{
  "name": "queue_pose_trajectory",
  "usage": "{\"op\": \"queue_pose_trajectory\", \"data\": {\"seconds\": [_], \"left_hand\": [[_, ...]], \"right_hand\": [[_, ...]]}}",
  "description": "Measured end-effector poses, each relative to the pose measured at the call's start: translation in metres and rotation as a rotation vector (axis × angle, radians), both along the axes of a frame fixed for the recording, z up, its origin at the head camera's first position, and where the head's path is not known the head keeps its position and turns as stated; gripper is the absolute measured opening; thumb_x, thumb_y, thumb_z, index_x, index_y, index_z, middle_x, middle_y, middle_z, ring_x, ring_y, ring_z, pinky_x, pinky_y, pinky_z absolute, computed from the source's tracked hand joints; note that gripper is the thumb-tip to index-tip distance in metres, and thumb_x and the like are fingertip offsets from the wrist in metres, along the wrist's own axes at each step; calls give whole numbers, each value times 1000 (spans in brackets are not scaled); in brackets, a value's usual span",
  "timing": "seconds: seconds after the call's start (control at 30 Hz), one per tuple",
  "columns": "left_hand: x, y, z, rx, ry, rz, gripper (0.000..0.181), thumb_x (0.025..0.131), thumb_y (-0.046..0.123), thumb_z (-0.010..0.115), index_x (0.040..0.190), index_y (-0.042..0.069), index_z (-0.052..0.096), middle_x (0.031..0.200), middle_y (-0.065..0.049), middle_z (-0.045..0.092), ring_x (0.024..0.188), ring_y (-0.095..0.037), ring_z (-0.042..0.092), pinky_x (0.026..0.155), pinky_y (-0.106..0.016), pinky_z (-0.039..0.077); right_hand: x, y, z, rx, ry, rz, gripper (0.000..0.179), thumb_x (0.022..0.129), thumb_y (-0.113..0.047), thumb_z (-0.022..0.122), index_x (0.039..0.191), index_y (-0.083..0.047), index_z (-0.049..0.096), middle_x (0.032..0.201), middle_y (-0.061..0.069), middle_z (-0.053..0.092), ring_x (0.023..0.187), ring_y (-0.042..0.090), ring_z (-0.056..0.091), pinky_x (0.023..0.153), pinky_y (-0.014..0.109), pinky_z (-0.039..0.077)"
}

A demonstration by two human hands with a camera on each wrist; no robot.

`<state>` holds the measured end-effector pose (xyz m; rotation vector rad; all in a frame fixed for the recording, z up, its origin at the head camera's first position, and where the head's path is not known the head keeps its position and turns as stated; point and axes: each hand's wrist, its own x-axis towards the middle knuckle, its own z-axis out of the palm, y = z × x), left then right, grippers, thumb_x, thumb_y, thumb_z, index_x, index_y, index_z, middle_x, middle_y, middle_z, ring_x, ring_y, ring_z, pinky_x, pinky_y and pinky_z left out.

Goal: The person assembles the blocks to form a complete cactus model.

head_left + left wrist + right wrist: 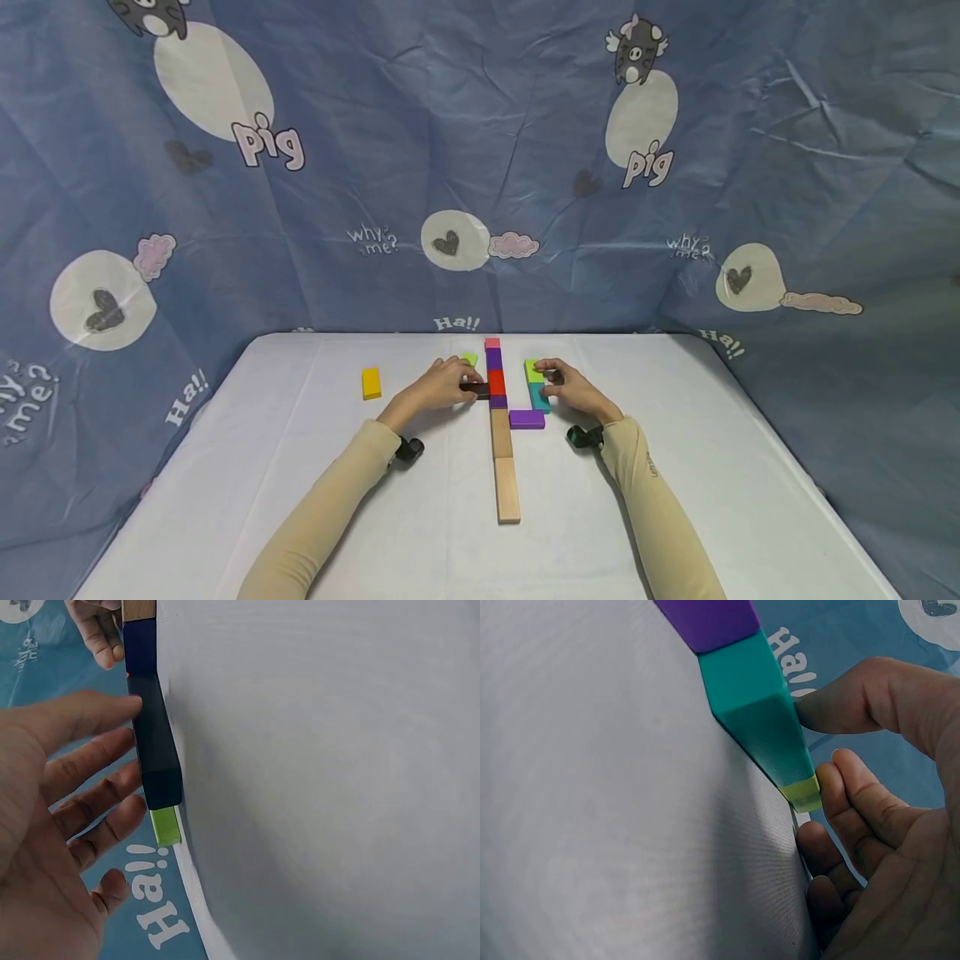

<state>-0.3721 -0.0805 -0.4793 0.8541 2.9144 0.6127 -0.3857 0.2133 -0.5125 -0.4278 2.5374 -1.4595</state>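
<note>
A column of blocks runs away from me in the head view: two natural wood blocks (506, 490), then purple and red blocks (497, 382), with a pink one (492, 342) at the far end. My left hand (447, 383) is over a black block (476, 390) that juts left from the column; the thumb overlaps its side in the left wrist view, fingers loosely spread. My right hand (573, 390) has its thumb at a teal block (754, 697) and fingertips by a lime block (802, 793) joined end to end with it. A purple block (527, 419) lies crosswise, touching the teal one.
A yellow block (371, 383) lies apart on the left of the white-covered table (360, 508). Another lime block (469, 358) shows behind my left hand. A blue printed cloth (337, 200) hangs beyond the table's back edge.
</note>
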Motion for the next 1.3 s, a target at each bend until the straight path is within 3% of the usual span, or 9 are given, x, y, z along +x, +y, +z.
{"op": "queue_pose_trajectory", "data": {"seconds": [0.13,0.27,0.4,0.63,0.77,0.9,1.07,1.3], "left_hand": [[-1,-9,1,9,14,-10,40,85,36,71,120,17,69,124,-3,61,111,-20,53,92,-41,34],[0,-31,10,52,5,5,42,86,34,69,122,14,67,121,-6,61,107,-24,55,90,-43,34],[2,-63,19,76,-1,42,39,86,30,68,120,11,65,115,-7,63,104,-26,54,87,-44,33],[10,-127,33,94,-30,130,39,86,24,68,120,7,63,118,-13,62,105,-30,53,88,-46,30],[11,-155,29,80,-39,182,43,85,24,69,122,5,61,120,-14,61,104,-29,52,88,-49,29],[12,-170,20,38,-49,227,51,82,30,70,124,3,60,121,-14,59,105,-30,53,89,-54,31],[14,-177,10,27,-42,250,59,81,35,71,127,1,58,125,-17,58,107,-32,55,90,-58,31],[15,-181,5,30,-47,248,57,82,34,72,127,1,60,127,-20,59,112,-34,55,94,-60,30]], "right_hand": [[-1,-1,-1,-11,4,10,51,86,-8,66,133,-2,47,135,21,50,120,35,48,104,51,34],[-2,-2,-1,-3,-2,10,53,87,-8,65,135,-1,45,136,23,49,121,36,46,105,53,32],[-1,0,-1,10,-14,-4,52,86,-9,66,134,-5,47,135,18,51,121,31,46,106,49,33],[-3,4,-2,27,-15,-3,52,85,-13,66,134,-9,48,135,14,52,120,30,47,107,49,33],[-4,6,-2,34,-13,-12,51,85,-14,66,133,-9,48,135,14,52,121,29,47,108,49,33],[-4,6,-1,32,-13,-14,51,85,-13,66,133,-9,48,134,15,52,120,30,47,108,49,32],[-4,5,-2,37,-20,-19,51,85,-13,66,132,-10,49,134,14,52,119,30,47,108,49,32],[-2,2,-1,37,-4,4,52,85,-13,67,134,-8,48,135,16,52,118,31,46,106,49,33]]}}
